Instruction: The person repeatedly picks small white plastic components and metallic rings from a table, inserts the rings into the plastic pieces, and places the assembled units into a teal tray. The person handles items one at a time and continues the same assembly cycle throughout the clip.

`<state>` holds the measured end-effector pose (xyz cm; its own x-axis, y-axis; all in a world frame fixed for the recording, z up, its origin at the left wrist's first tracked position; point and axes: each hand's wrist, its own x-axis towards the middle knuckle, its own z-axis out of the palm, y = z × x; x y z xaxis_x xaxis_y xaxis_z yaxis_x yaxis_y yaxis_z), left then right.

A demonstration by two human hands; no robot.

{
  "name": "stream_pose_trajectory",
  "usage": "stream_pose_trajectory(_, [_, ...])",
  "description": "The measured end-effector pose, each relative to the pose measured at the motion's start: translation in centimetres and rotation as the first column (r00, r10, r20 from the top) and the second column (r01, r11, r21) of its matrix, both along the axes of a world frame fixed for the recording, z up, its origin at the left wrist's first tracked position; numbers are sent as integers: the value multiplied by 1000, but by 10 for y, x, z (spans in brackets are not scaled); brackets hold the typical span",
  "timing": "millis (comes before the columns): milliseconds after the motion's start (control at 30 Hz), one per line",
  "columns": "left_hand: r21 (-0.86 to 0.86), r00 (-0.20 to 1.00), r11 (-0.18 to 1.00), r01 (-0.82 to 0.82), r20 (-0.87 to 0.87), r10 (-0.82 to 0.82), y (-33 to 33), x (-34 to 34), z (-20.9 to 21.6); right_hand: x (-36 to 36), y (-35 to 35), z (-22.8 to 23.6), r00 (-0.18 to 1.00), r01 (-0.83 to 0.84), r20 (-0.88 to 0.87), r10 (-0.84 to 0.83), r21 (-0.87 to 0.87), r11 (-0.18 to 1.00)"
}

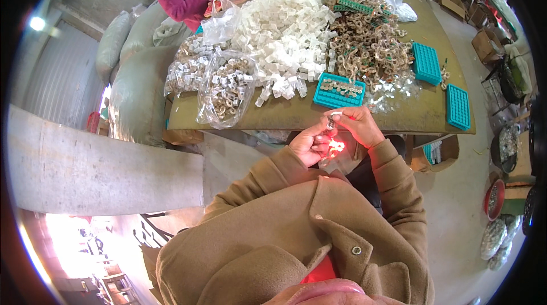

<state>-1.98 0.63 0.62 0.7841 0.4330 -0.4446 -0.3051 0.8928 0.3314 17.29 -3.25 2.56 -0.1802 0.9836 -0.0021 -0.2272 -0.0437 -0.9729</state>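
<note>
Pinching a metallic piece (330,123), likely light, stiff, best gripped edgewise, left hand (308,146) and right hand (359,126) curl half-closed, turquoise tray (336,98) at twelve o'clock.

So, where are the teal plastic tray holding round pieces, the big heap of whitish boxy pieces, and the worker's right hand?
Teal plastic tray (338,103): head view, its near side.
Heap of whitish boxy pieces (285,31): head view, its middle.
Right hand (360,126): head view, back of the hand.
</note>
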Motion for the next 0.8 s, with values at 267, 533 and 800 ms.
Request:
stream_pose_trajectory(267, [-37, 975, 991, -127, -191, 118, -7, 14, 6, -21, -9, -10, 742, 128, 498, -448, 551, 825])
stream_pose_trajectory(533, [92, 970, 994, 51, -241, -28, -5, 11, 1, -11, -30, -15, 602, 82, 599, -527, 611, 787])
stream_pose_trajectory(800, [383, 943, 916, 118, -332, 17, -12, 15, 13, 4, -52, -14, 554, 216, 510, -658, 675, 705])
